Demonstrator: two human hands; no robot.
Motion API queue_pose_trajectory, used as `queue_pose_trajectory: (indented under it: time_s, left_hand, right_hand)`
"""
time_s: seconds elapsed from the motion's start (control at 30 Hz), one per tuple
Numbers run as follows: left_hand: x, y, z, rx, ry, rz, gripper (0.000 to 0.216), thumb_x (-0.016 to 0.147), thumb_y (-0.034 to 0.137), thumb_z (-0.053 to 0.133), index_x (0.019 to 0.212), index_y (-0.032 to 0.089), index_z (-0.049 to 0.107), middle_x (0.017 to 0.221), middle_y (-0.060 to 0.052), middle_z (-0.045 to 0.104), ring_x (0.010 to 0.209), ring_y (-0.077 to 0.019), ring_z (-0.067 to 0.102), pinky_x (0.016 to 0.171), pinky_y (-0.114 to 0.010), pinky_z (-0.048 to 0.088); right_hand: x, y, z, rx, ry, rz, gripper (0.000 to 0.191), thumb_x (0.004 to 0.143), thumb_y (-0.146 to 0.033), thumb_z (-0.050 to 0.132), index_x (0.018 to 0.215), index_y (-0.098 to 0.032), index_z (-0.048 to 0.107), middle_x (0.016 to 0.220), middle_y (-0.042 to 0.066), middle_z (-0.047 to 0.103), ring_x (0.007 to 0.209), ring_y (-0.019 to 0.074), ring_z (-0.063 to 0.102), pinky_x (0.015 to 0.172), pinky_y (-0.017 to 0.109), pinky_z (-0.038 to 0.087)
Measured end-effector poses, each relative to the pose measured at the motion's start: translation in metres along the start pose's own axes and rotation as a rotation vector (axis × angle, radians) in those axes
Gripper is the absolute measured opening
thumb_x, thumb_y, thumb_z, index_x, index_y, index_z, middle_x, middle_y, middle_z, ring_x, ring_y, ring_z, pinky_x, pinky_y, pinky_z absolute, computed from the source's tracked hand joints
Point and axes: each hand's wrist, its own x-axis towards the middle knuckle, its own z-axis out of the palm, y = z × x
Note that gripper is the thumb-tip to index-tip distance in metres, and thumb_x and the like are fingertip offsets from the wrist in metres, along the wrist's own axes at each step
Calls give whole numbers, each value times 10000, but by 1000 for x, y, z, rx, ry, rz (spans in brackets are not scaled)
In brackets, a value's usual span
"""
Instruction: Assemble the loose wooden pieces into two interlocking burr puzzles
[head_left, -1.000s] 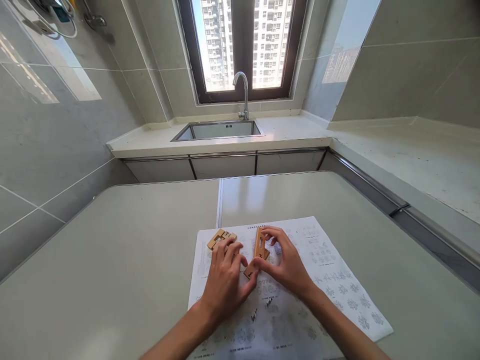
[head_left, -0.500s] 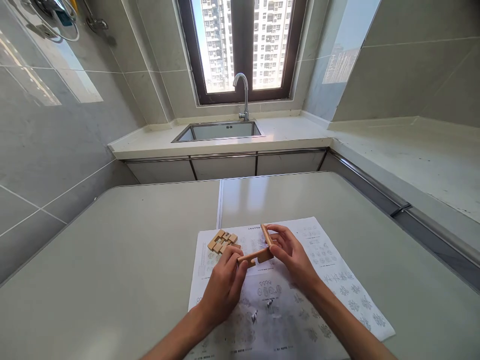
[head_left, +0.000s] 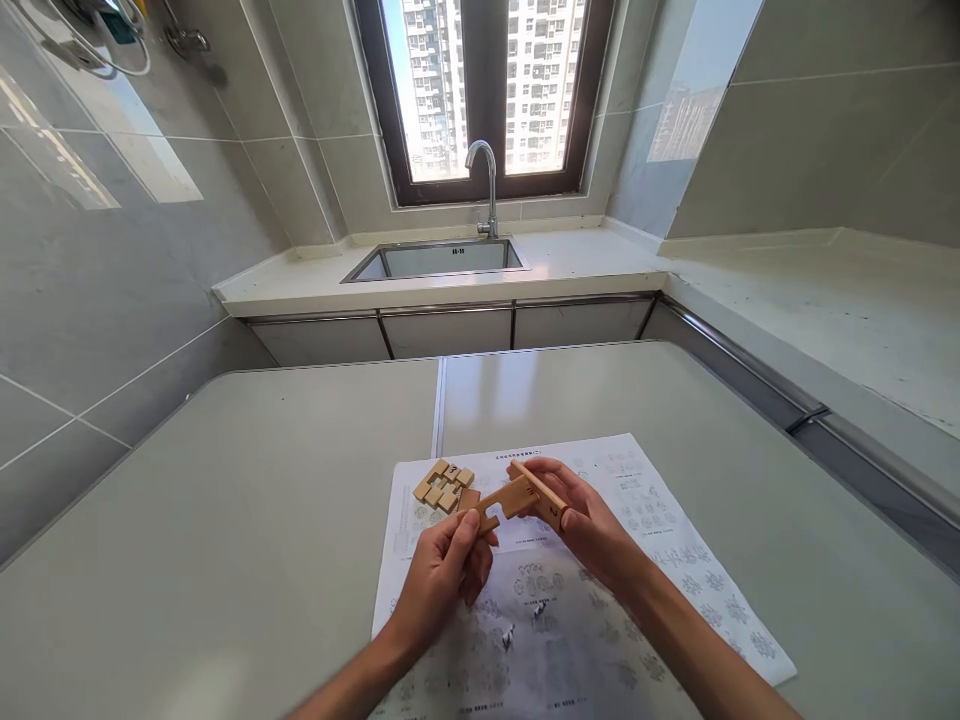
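Observation:
My left hand (head_left: 448,562) pinches the near end of a notched wooden puzzle piece (head_left: 516,495), held above the paper. In my right hand (head_left: 581,510) is a second flat wooden puzzle piece (head_left: 551,502), marked with a dark character, its face turned partly toward me. The two pieces meet at an angle, the notched one's far end against the second; whether they interlock I cannot tell. Behind my left hand, several wooden puzzle pieces (head_left: 442,484) lie grouped on the printed instruction sheet (head_left: 622,480). One more brown piece (head_left: 469,499) shows beside them, partly hidden by my fingers.
The sheet lies on a pale table (head_left: 300,480) with a seam. Two tiny shiny scraps (head_left: 508,636) appear on the paper. Beyond the table stand a counter (head_left: 585,255), a sink (head_left: 442,262) and a faucet (head_left: 490,190) below a window.
Both puzzle pieces have been turned, so the notched one shows its broad face and the right one its marked face. My left hand has rolled over, thumb now on top.

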Motion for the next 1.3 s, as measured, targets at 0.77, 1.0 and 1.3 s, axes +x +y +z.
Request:
queue_pose_trajectory:
  time_s: [0.77, 1.0, 1.3]
  left_hand:
    - [-2, 15, -3, -92, -162, -115, 634, 958, 653, 535, 523, 235, 339, 357, 90, 243, 345, -81, 266, 402, -234, 205]
    - [1, 16, -4, -129, -181, -121, 638, 940, 659, 564, 528, 236, 323, 365, 97, 232, 364, -68, 208, 406, -231, 185]
    - [0, 15, -5, -168, -193, -154, 600, 946, 625, 560, 541, 229, 362, 354, 96, 238, 355, -70, 205, 415, -239, 191]
  right_hand:
    - [1, -2, -7, -92, 6, 59, 814, 668, -611, 919, 1373, -299, 658, 1340, 117, 654, 993, 284, 623, 813, 384, 520]
    - [2, 0, -7, -115, 25, 47, 842, 651, -642, 911, 1369, -280, 660, 1349, 123, 640, 947, 268, 622, 760, 362, 513]
    - [3, 2, -8, -99, -3, 36, 772, 663, -648, 907, 1323, -312, 688, 1530, 103, 529, 876, 225, 615, 736, 351, 508]
